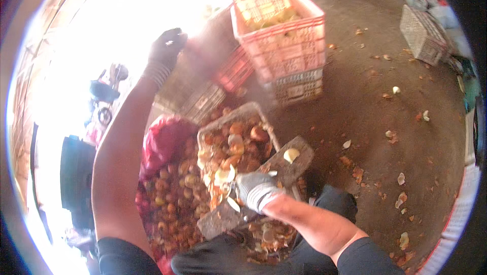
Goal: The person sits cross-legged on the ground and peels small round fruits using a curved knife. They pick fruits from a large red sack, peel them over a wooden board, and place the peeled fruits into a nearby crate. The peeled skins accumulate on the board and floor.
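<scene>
My left hand [166,48], in a dark-palmed glove with a ribbed cuff, is raised at arm's length on the upper left, against bright glare. Its fingers blur, and whether they hold anything is unclear. My right hand [255,191], in a grey glove, curls low over a worn wooden board [218,222]; its fingertips are hidden. Beyond the board lies a crate of onions and skins [202,135]. Pale onion pieces [224,176] are beside the right fingers. A peeled onion [292,155] rests on the board's far end.
A red mesh sack [167,134] and many loose onions [171,202] lie on the left. Ahead, a pink plastic crate [285,46] with pale contents stands on a grey crate [298,86]. Onion skins [357,176] litter the floor to the right. Another crate [422,35] sits farther off.
</scene>
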`<state>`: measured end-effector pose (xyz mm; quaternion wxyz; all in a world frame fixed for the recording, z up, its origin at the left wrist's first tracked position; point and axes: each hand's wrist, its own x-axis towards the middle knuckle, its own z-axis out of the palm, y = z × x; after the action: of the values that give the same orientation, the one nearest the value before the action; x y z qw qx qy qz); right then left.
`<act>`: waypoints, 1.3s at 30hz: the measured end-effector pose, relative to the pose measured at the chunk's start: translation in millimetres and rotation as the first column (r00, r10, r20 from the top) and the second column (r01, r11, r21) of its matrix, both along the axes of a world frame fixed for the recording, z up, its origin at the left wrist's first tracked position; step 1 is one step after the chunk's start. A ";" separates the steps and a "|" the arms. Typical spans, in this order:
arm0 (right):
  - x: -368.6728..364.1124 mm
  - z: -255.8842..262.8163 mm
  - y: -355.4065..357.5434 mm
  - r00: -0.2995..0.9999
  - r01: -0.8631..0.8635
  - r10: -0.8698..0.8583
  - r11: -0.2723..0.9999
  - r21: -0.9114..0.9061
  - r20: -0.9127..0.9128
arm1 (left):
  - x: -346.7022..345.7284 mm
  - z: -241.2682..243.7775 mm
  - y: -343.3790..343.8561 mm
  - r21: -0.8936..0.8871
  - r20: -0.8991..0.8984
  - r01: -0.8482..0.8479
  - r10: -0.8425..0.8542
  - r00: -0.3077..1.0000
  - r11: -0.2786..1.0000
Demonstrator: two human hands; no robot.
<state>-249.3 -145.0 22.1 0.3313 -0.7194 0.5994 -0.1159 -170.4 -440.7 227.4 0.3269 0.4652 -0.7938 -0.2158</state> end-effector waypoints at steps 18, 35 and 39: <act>10.5 -176.4 19.4 0.800 -0.012 -0.201 0.937 0.349 0.565 | 172.9 -238.6 325.8 -0.268 0.207 0.235 -0.182 0.961 0.934; 12.1 -0.2 102.0 0.948 0.206 -0.241 0.962 0.176 0.206 | 162.1 -273.3 304.3 0.021 0.093 -0.107 0.105 0.990 0.994; 19.4 36.5 112.4 0.872 0.341 -0.387 0.919 0.196 0.300 | 176.1 -274.4 319.2 0.057 0.147 -0.200 0.190 0.971 0.978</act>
<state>-229.9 -32.7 58.6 0.4484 -0.5388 0.6661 -0.2548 5.7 -121.5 -47.0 0.2729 0.5665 -0.7570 -0.1778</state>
